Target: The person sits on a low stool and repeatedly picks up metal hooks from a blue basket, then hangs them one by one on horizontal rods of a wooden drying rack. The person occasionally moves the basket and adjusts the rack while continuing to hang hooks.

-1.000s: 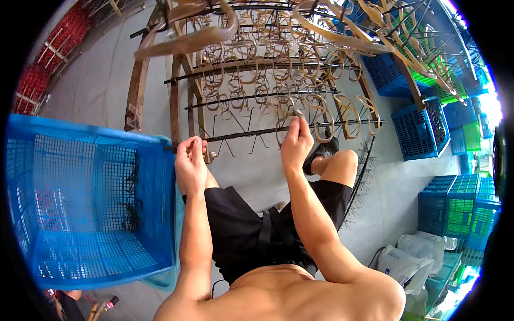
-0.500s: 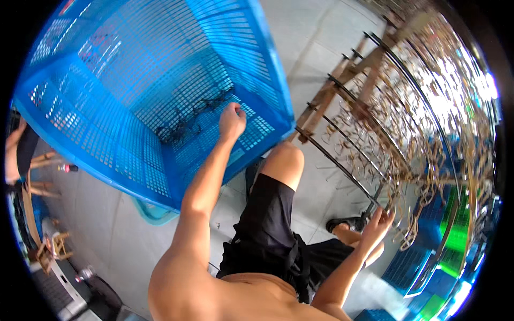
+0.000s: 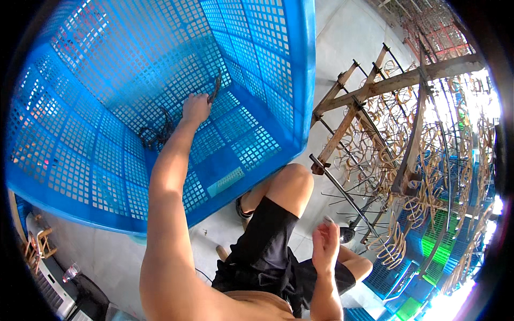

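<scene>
My left hand point(image 3: 196, 109) reaches down inside a large blue plastic basket point(image 3: 227, 187), its fingers closed on a dark, thin curved strip point(image 3: 216, 89) that sticks up past the knuckles. A tangled pile of similar dark thin strips point(image 3: 158, 128) lies against the inner corner of the basket beside my forearm. My right hand point(image 3: 325, 243) is raised above my lap, fingers loosely bent and apart from the rack; no held strip shows, though a small pale spot at the fingertips is unclear. Tan curved loops point(image 3: 393, 246) hang on the rack's nearest rod, to the right of that hand.
On the right stands a wooden rack point(image 3: 409, 80) with dark rods point(image 3: 342, 190), hung with many tan loops. Blue and green crates point(image 3: 441, 238) sit behind it. The basket's near edge is close to my knee point(image 3: 297, 179). A small wooden stool point(image 3: 40, 249) stands at the left.
My left hand has moved left within the basket, and a dark strip now shows in it. My right hand has drawn back left from the hanging loops. The view has shifted.
</scene>
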Available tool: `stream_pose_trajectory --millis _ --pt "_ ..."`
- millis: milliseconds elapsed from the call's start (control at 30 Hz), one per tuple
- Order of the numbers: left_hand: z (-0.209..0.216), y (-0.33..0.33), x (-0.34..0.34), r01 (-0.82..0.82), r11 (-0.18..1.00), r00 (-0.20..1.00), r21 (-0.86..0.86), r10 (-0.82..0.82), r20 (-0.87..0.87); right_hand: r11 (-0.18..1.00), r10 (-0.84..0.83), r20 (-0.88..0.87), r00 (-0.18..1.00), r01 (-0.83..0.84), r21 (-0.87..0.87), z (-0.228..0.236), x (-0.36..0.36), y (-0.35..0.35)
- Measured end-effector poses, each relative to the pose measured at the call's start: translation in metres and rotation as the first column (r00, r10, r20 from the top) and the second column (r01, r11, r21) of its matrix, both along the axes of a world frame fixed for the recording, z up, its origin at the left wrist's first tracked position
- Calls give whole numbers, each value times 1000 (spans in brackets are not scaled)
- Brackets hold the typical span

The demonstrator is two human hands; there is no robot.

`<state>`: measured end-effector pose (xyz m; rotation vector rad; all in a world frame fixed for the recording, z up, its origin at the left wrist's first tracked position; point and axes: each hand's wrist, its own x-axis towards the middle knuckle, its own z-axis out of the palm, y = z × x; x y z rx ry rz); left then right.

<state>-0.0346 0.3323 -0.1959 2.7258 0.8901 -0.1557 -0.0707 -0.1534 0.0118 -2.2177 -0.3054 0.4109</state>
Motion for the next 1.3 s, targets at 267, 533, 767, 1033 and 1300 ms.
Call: stream_pose_trajectory --millis 267,533,767,1033,1300 --pt "200 -143 -62 341 103 864 -935 358 354 897 345 298 890 -407 174 54 40 110" --pt "259 -258 -119 351 -252 866 -902 -280 416 721 578 491 651 -690 66 90 61 30" --pt "246 -341 -113 369 -37 894 -929 -258 365 901 -131 58 990 94 423 45 24 -43" --pt "231 -374 -97 508 845 848 -164 -457 270 715 -197 -206 959 284 639 59 7 -82" --pt "252 -362 -82 887 438 448 -147 -893 41 693 426 -366 828 -39 719 65 14 -103"
